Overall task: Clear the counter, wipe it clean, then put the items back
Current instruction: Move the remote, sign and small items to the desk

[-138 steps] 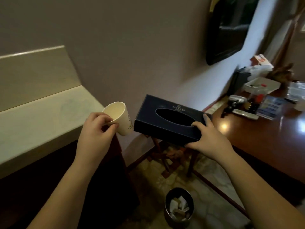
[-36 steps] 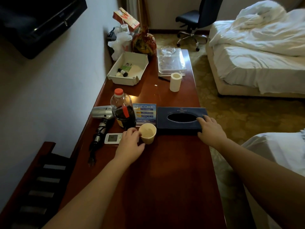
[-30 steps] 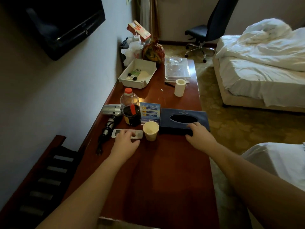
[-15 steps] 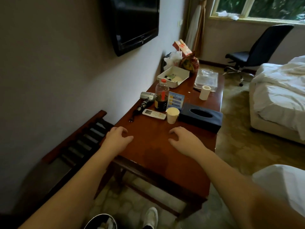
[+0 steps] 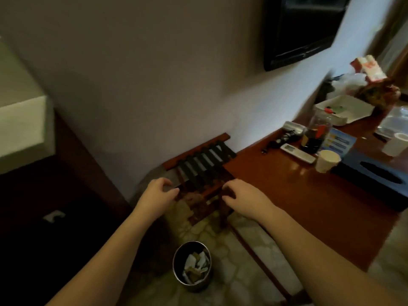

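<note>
While both hands hang empty in mid-air over the floor, the pale counter (image 5: pixel 22 129) lies well off to the left of the fingers, and that offset is what the coming move turns on. The counter's edge shows only as a light slab at the left border of the view, its long axis appearing to run away from the person along the wall; its top is not readable from here. The left hand (image 5: pixel 157 196) is the nearer of the two to it, so it looks the likelier one to reach it first, with the right hand (image 5: pixel 242 198) following across.

The left hand is held palm down with the wrist level, its fingers (image 5: pixel 164 184) loosely curled and slightly apart, gripping nothing. The right hand hovers just at the near corner of the wooden desk (image 5: pixel 309 206), also palm down, fingers bent and relaxed, pinching nothing; whether its fingertips touch the desk corner I cannot tell through the blur. Both forearms reach forward side by side.

To the right of the right hand's fingers, well apart from them, the moved items stand on the desk: the paper cup (image 5: pixel 326 161), and just beyond it the dark tissue box (image 5: pixel 375 175), long axis slanting away to the right. Judging by this, the clearing looks done and the wiping is still to come; no cloth is visible.
</note>
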Available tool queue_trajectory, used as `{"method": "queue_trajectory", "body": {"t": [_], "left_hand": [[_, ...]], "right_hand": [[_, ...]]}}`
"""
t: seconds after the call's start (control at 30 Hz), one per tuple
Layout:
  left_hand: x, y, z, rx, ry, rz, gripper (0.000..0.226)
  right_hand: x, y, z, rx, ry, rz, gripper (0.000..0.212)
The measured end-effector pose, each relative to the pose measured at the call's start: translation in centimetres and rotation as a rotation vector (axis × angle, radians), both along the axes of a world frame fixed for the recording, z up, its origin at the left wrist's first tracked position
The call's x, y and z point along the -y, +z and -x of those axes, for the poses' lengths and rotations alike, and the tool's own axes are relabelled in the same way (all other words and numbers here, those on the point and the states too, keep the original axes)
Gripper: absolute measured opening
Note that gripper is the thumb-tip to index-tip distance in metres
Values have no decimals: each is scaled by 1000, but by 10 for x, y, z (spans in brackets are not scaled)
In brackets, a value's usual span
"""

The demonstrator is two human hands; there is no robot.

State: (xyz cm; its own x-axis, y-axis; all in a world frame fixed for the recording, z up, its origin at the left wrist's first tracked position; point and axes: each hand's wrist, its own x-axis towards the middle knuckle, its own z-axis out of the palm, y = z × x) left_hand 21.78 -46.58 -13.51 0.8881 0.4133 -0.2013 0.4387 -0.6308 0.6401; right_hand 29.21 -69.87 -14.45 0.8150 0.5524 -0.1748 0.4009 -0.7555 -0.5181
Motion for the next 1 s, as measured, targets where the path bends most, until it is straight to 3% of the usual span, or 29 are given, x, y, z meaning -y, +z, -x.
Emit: {"method": "queue_trajectory", "body": {"t": [0.3,0.73,1.0], "left_hand": [[-141,23,138,70,396,19,36],[-341,68,339,169,591,131,35],[-434,89,416,272,726,-23,28]], "right_hand": [[-189,13,70,39,326,-26,41],[-428,50,203,25,667,-76,35],[-528,100,253,141,722,-88,30]]}}
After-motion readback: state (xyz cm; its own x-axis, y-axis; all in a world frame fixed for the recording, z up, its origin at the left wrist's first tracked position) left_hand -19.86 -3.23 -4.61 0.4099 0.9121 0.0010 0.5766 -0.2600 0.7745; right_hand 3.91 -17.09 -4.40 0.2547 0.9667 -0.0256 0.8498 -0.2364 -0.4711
